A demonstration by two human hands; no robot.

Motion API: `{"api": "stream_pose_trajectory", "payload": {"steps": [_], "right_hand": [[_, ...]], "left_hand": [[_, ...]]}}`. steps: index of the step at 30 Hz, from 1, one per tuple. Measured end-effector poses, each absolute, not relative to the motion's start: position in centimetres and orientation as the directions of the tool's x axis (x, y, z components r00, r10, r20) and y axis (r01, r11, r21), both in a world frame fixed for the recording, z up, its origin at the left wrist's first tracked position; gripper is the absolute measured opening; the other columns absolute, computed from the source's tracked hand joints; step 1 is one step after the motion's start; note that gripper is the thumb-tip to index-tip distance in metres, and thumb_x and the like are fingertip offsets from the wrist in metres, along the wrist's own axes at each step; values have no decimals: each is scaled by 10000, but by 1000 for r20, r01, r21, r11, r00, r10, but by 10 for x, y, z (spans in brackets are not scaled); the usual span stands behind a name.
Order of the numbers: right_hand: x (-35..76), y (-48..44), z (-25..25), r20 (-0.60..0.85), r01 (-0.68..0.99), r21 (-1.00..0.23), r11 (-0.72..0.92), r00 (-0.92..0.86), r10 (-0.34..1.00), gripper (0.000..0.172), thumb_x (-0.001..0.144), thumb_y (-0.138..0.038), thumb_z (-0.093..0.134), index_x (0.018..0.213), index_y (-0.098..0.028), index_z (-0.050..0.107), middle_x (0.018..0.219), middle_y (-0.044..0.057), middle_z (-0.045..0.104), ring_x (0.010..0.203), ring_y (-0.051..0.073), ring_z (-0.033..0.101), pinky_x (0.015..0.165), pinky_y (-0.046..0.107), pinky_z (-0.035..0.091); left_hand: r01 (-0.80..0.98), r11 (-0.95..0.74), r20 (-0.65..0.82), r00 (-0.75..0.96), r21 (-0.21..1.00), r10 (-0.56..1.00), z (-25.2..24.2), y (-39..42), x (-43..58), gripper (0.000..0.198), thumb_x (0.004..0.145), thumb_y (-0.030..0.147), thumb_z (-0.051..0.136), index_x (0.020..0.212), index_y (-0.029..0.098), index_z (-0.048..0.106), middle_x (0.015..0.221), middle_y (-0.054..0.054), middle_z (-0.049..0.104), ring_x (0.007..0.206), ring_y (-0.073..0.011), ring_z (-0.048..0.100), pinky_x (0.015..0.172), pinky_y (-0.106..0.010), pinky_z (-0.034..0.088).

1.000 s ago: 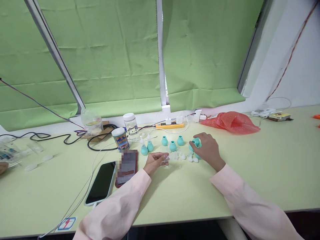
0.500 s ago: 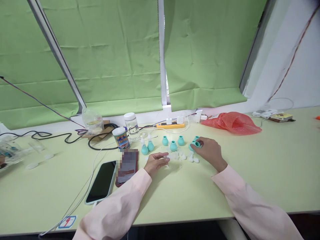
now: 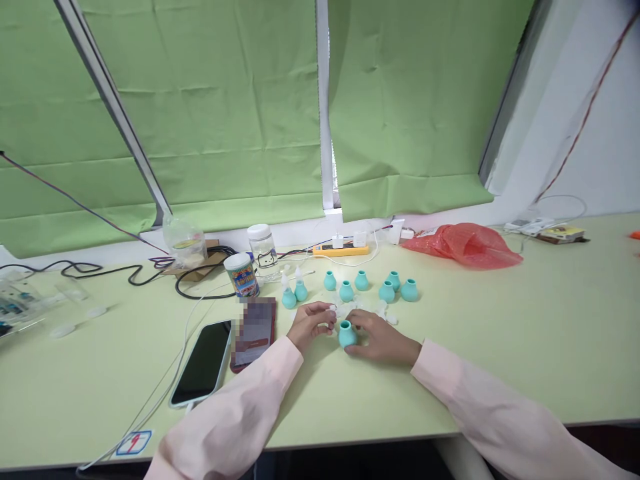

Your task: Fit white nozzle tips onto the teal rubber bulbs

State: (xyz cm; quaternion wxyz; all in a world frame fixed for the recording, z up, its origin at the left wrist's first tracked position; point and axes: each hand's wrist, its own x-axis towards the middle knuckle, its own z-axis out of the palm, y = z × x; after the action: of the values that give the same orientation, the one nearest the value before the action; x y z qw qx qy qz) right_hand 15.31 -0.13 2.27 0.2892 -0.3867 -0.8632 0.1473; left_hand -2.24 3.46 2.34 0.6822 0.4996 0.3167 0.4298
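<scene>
My right hand (image 3: pixel 380 340) rests on the pale green table (image 3: pixel 500 347), its fingers wrapped round a small teal bulb (image 3: pixel 346 333) standing upright. Close on its left, my left hand (image 3: pixel 313 323) pinches a small white plastic piece (image 3: pixel 332 309) beside the bulb's mouth. Several more teal bulbs (image 3: pixel 386 291) stand in a loose row just beyond my hands, two of them with white nozzles (image 3: pixel 289 296). Small white pieces (image 3: pixel 385 312) lie scattered between the row and my hands.
A phone (image 3: pixel 203 363) and a dark red case (image 3: pixel 255 333) lie left of my hands. A printed can (image 3: pixel 241 277), a clear jar (image 3: pixel 262 247), a bag (image 3: pixel 184 241), black cables (image 3: pixel 150 273), a power strip (image 3: pixel 343 251) and a red plastic bag (image 3: pixel 463 245) stand behind.
My right hand has come from the teal bulbs at the back right toward me and to the left, bringing one bulb next to my left hand. The left hand stayed in place.
</scene>
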Motion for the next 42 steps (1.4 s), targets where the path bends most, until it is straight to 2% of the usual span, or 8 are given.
{"api": "stream_pose_trajectory", "payload": {"steps": [7,11,16,22,28,32,38,42], "right_hand": [[154,2,19,492,603,-457,654,-441,751,298,617,-167,494,913,-163,465,801,45,529,742,167,484,670,285,372],[153,2,16,564,669,-389,633,-370,738,261,580,-153,486,840,-166,487,776,43,507,730,167,480,627,264,374],[152,2,13,567,776,-269,570,-350,745,92,640,-226,458,703,-162,479,674,32,491,638,151,473,553,243,346],[153,5,4,546,805,-191,562,-389,742,157,646,-141,413,789,-150,477,705,40,528,650,151,494,531,228,324],[155,5,3,499,831,-91,550,-440,747,170,652,-129,391,790,-149,488,700,50,542,614,158,499,490,231,289],[155,4,5,474,779,-178,601,-467,746,170,619,-102,401,757,-158,483,670,31,543,611,149,501,505,226,305],[153,1,12,441,636,-476,607,-424,791,129,573,-85,417,658,-168,468,572,-14,512,529,110,471,496,204,324],[153,3,18,350,519,-643,563,-454,819,77,539,-105,459,586,-165,448,546,-34,466,507,92,434,461,190,311]], "left_hand": [[-212,116,-2,473,970,881,29,31,-21,339,552,308,655,796,86,577,548,-14,534,437,-76,479,425,-216,385],[-157,74,11,482,985,876,33,27,-20,343,548,339,652,772,95,562,522,-8,534,413,-77,468,398,-217,381],[-119,52,10,470,992,883,33,27,-19,328,548,343,647,731,86,554,490,-1,519,385,-65,447,355,-192,353],[18,-22,12,430,1000,903,32,27,-18,362,538,362,644,725,63,565,431,15,488,323,-42,386,301,-172,311],[83,-125,77,434,989,898,31,26,-18,363,541,379,634,718,67,577,415,14,488,318,-53,400,294,-172,320],[99,-163,92,505,982,858,30,27,-21,368,544,370,634,744,62,601,453,-5,510,362,-70,438,348,-199,394],[30,-198,152,532,980,833,28,28,-22,386,548,366,636,796,71,619,543,-34,544,451,-100,482,435,-250,461],[41,-230,169,558,972,813,26,27,-24,381,568,349,628,834,77,619,568,-43,556,442,-97,482,456,-256,459]]}}
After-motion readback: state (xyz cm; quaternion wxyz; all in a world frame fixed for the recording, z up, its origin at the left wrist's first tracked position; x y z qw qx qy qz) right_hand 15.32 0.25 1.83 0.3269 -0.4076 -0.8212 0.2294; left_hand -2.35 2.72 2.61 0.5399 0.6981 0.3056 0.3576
